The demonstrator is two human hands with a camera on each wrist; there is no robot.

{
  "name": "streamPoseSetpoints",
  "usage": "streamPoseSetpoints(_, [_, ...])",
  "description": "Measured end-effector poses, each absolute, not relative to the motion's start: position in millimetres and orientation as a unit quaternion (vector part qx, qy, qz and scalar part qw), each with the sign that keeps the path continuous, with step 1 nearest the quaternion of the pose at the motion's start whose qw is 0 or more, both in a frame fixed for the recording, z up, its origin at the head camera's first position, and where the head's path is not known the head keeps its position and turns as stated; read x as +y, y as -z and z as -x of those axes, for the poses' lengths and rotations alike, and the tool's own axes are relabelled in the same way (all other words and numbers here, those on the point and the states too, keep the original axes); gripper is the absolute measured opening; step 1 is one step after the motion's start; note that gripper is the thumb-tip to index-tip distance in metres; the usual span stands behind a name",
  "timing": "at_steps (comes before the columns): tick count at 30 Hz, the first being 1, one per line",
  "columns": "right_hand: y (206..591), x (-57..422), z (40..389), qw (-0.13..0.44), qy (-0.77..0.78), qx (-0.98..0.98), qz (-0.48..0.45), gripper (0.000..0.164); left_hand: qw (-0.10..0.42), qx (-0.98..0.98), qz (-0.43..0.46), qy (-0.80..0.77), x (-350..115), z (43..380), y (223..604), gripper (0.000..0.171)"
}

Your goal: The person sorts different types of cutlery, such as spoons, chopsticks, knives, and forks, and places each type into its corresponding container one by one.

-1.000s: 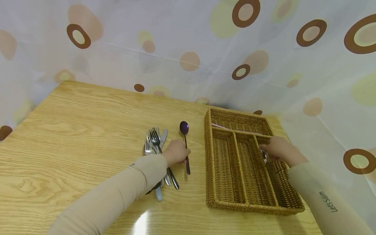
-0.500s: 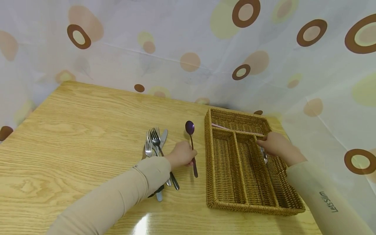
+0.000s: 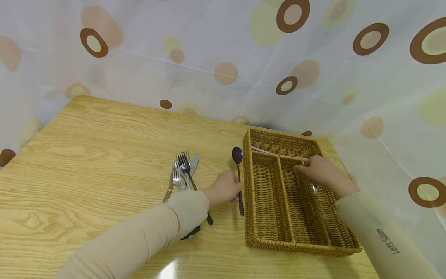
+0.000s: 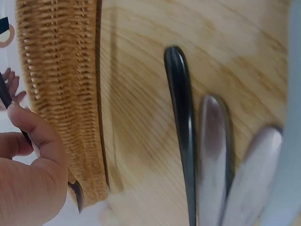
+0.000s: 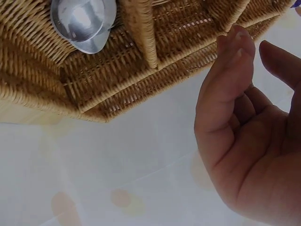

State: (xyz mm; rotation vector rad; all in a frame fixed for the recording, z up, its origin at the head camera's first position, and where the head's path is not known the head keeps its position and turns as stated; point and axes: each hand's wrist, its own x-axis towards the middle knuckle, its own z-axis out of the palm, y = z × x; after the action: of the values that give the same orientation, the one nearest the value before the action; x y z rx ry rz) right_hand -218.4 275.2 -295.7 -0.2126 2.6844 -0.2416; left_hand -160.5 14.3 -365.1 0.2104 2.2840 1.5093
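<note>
A dark purple spoon [image 3: 237,154] is pinched in my left hand [image 3: 225,188], its bowl pointing away from me. It overlaps the left wall of the wicker cutlery tray [image 3: 248,201] in the head view. In the left wrist view, thumb and fingers grip the dark handle [image 4: 4,92]. My right hand [image 3: 324,175] is over the tray's right-hand dividers, near the back. Its fingers are loosely bent and hold nothing, with the thumb apart, as the right wrist view shows. Shiny metal spoons [image 5: 84,21] lie in the right compartment below it.
Left of the tray lies a pile of forks [image 3: 184,163] and a knife [image 3: 195,161], partly hidden by my left sleeve. A thin pink stick [image 3: 259,150] is in the tray's back compartment. A patterned curtain [image 3: 209,58] stands behind the wooden table [image 3: 104,155].
My left hand has carried the purple spoon rightward to the tray's left side. My right hand has moved up and left, away from the metal spoons in the right compartment.
</note>
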Motion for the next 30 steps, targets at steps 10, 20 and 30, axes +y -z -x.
streamPoseSetpoints(10, [299, 246, 212, 0.233, 0.109, 0.963, 0.081, 0.061, 0.192, 0.781, -0.05, -0.593, 35, 148, 362, 0.016])
streamPoseSetpoints(20, [303, 213, 201, 0.25, 0.198, 0.942, 0.106, 0.062, 0.196, 0.755, -0.064, -0.622, 54, 135, 357, 0.005])
streamPoseSetpoints(30, [309, 201, 193, 0.278, 0.235, 0.919, 0.154, 0.036, 0.184, 0.779, -0.118, -0.587, 70, 124, 356, 0.01])
